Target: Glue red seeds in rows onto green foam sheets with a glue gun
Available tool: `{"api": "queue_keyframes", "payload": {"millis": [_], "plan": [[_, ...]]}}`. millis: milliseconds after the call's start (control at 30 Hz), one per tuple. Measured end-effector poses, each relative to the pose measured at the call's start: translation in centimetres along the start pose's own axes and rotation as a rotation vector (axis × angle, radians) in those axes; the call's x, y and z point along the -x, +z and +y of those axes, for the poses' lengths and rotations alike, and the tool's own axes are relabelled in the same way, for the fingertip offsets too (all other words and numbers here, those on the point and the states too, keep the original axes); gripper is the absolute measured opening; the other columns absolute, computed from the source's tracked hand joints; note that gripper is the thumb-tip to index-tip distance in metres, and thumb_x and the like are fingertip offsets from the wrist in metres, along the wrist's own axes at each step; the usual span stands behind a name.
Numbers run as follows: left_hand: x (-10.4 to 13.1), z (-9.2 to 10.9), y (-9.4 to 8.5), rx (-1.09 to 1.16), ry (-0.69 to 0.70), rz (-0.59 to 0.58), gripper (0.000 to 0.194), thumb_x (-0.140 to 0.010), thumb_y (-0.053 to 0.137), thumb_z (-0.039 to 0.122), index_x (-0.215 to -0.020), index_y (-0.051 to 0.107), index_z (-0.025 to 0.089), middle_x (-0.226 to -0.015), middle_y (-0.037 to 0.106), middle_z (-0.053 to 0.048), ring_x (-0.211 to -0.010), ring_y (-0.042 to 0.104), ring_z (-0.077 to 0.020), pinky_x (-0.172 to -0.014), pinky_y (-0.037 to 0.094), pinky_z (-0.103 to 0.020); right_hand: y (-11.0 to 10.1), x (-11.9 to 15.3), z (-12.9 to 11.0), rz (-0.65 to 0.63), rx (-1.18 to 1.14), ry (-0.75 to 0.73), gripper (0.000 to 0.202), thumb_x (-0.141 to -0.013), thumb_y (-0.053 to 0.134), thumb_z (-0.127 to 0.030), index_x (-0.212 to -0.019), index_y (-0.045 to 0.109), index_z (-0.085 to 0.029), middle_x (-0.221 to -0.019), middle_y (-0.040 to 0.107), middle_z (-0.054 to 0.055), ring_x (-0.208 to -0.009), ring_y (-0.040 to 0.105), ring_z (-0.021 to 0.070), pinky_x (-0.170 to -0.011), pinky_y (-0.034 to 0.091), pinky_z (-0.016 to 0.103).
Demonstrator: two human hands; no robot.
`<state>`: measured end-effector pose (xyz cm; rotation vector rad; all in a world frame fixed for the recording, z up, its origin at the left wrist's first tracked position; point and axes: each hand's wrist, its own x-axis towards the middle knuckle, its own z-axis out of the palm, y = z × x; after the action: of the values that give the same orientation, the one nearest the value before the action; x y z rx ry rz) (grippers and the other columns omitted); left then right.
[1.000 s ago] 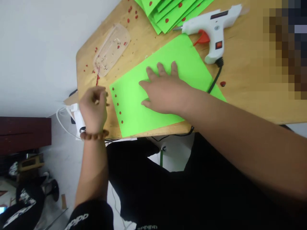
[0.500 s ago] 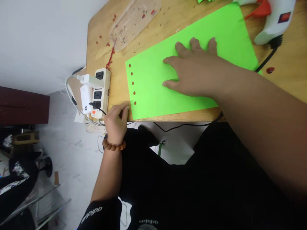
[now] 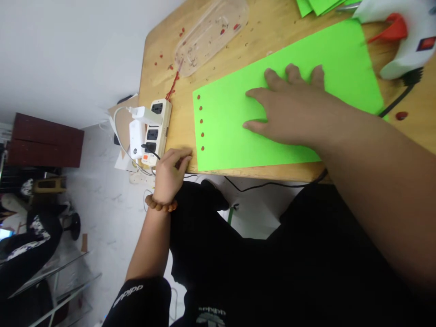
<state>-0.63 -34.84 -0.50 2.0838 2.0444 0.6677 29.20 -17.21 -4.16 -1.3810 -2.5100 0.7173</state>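
Observation:
A bright green sheet point(image 3: 231, 131) lies flat on the wooden table point(image 3: 170, 170), with a row of several small red dots point(image 3: 201, 121) along its left end. My right hand point(image 3: 289, 106) rests palm down on the sheet with its fingers spread. Just left of the sheet's lower left corner, at the table edge, is my left hand point(image 3: 172, 170), wearing a brown bead bracelet point(image 3: 161, 205). Its thumb and fingers are bent close together, and whatever may be between them is too small to make out.
Left on the table is a power strip point(image 3: 157, 131) with white plugs and cables. A clear tray point(image 3: 211, 34) with red bits lies behind. A white tool point(image 3: 402, 41) with a black cord stands at the upper right, near more green pieces point(image 3: 318, 5). A person point(image 3: 34, 240) is far left.
The view has shifted, so the table, sheet and both hands appear further right. Both hands keep nearly the same pose and place relative to the sheet.

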Motion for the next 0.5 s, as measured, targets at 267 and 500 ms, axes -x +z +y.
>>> {"api": "queue_keyframes", "payload": {"millis": [267, 500], "plan": [[-1.2, -1.4, -0.7, 0.028, 0.078, -0.064, 0.013, -0.098, 0.081, 0.021, -0.11, 0.086, 0.024, -0.101, 0.08, -0.006, -0.085, 0.072, -0.02, -0.08, 0.063, -0.036, -0.4, -0.1, -0.8, 0.006, 0.033, 0.051, 0.086, -0.102, 0.038, -0.072, -0.175, 0.048, -0.028, -0.192, 0.019, 0.012, -0.171, 0.012, 0.0605, -0.126, 0.004, 0.092], [-0.7, -1.0, -1.0, 0.063, 0.087, -0.116, 0.02, -0.101, 0.078, 0.016, -0.118, 0.087, 0.023, -0.11, 0.08, -0.007, -0.091, 0.075, -0.0202, -0.088, 0.063, -0.036, -1.1, 0.9, -1.5, -0.057, 0.104, 0.019, 0.096, -0.105, 0.033, -0.083, -0.178, 0.042, -0.023, -0.19, 0.015, 0.026, -0.171, 0.009, 0.0623, -0.127, 0.005, 0.087]]}}
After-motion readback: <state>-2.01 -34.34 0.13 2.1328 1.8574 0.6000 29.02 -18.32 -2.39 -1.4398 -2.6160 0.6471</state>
